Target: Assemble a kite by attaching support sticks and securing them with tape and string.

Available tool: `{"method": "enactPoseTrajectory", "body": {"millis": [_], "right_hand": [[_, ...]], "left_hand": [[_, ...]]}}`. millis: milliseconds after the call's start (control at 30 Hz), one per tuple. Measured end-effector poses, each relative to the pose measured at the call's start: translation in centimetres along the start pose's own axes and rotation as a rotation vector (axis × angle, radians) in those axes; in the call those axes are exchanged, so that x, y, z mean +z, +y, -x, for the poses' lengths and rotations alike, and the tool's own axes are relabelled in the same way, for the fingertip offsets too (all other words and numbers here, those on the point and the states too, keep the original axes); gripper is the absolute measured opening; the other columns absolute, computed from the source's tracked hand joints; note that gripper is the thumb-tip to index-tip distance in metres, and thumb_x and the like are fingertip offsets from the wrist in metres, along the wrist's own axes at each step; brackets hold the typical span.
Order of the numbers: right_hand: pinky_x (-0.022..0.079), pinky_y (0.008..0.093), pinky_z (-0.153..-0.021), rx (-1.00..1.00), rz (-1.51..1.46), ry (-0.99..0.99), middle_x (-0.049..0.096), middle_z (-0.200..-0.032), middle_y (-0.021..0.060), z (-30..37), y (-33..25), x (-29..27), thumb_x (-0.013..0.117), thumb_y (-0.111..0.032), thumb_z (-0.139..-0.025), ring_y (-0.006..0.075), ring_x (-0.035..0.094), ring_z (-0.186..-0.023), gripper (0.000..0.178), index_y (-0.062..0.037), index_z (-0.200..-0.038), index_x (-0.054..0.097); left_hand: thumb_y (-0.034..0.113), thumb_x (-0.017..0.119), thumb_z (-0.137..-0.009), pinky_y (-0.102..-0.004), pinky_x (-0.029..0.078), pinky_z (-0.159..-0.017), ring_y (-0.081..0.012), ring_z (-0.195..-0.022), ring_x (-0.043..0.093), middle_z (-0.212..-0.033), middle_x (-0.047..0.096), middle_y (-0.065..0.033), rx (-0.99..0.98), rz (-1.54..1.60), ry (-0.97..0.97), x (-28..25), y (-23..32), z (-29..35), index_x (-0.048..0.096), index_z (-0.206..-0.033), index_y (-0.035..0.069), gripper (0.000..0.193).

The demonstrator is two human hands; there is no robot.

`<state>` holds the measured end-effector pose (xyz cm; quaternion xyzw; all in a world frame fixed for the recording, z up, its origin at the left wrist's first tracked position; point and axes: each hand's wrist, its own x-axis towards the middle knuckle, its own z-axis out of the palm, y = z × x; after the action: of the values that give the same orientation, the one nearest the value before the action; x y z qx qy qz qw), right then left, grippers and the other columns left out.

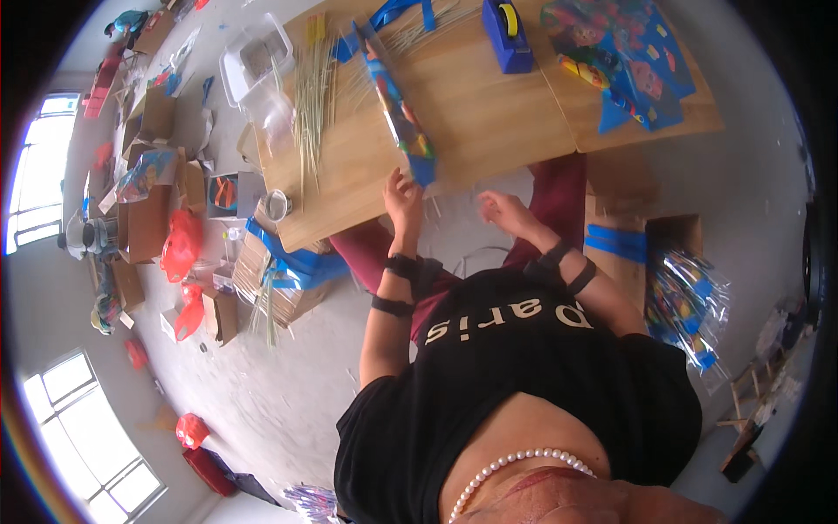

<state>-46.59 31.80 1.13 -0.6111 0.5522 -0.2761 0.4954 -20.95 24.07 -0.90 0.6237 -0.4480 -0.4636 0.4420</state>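
Note:
My left hand (403,203) is at the front edge of the wooden table (489,122), beside the blue near end of a long, narrow folded bundle of colourful printed plastic film (397,109). Its fingers are raised and a little apart; whether they touch the film is hard to tell. Off the table's edge, above my lap, my right hand (508,213) has its fingers bent together. Anything held in them is too small to make out. The bundle lies lengthwise across the tabletop, away from me.
A blue tape dispenser (508,39) and printed plastic sheets (624,65) lie at the far right. Thin pale sticks (314,105) spread along the left side, near a clear plastic tray (253,59). On the floor, a cardboard box (618,262) and film bundles (690,301) stand right; more boxes (144,223) stand left.

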Motion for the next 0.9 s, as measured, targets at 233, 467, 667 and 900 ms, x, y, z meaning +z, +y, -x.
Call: {"method": "enactPoseTrajectory", "body": {"millis": [233, 467, 667, 900], "right_hand": [[0.053, 0.0262, -0.07, 0.244, -0.561, -0.026, 0.067, -0.093, 0.005, -1.2, 1.9, 0.9, 0.055, -0.014, -0.103, 0.0131, 0.067, -0.079, 0.017, -0.001, -0.113, 0.06], [0.055, 0.0261, -0.074, 0.22, -0.418, -0.032, 0.07, -0.094, 0.0059, -1.7, 0.4, 1.3, 0.066, -0.021, -0.099, 0.0119, 0.068, -0.085, 0.031, 0.0021, -0.119, 0.061], [0.056, 0.0319, -0.072, 0.138, -0.207, 0.121, 0.075, -0.092, 0.0141, -2.6, 0.2, 2.7, 0.071, -0.013, -0.089, 0.0191, 0.073, -0.082, 0.03, 0.0013, -0.114, 0.065], [0.057, 0.0345, -0.073, 0.166, -0.226, 0.105, 0.075, -0.09, 0.0145, -2.8, -1.2, 2.7, 0.07, -0.012, -0.088, 0.0227, 0.074, -0.082, 0.029, -0.0006, -0.114, 0.066]], "left_hand": [[0.001, 0.071, -0.079, -0.0398, 0.054, -0.086, -0.0304, -0.099, 0.064, -0.124, 0.054, -0.0203, 0.366, -0.401, 0.028, 1.2, 4.4, 1.1, 0.051, -0.136, 0.003, 0.061], [0.011, 0.07, -0.087, -0.0373, 0.053, -0.079, -0.0268, -0.086, 0.067, -0.086, 0.067, -0.0118, 0.461, -0.483, -0.298, 1.1, 5.2, 6.0, 0.072, -0.101, 0.004, 0.016], [0.016, 0.075, -0.084, -0.0389, 0.047, -0.076, -0.0254, -0.078, 0.062, -0.082, 0.065, -0.0088, 0.568, -0.591, -0.355, 1.7, 4.9, 7.9, 0.073, -0.092, 0.008, 0.012], [0.021, 0.077, -0.083, -0.0399, 0.045, -0.078, -0.0252, -0.081, 0.062, -0.082, 0.065, -0.007, 0.56, -0.603, -0.33, 2.1, 4.7, 7.8, 0.074, -0.093, 0.01, 0.015]]}}
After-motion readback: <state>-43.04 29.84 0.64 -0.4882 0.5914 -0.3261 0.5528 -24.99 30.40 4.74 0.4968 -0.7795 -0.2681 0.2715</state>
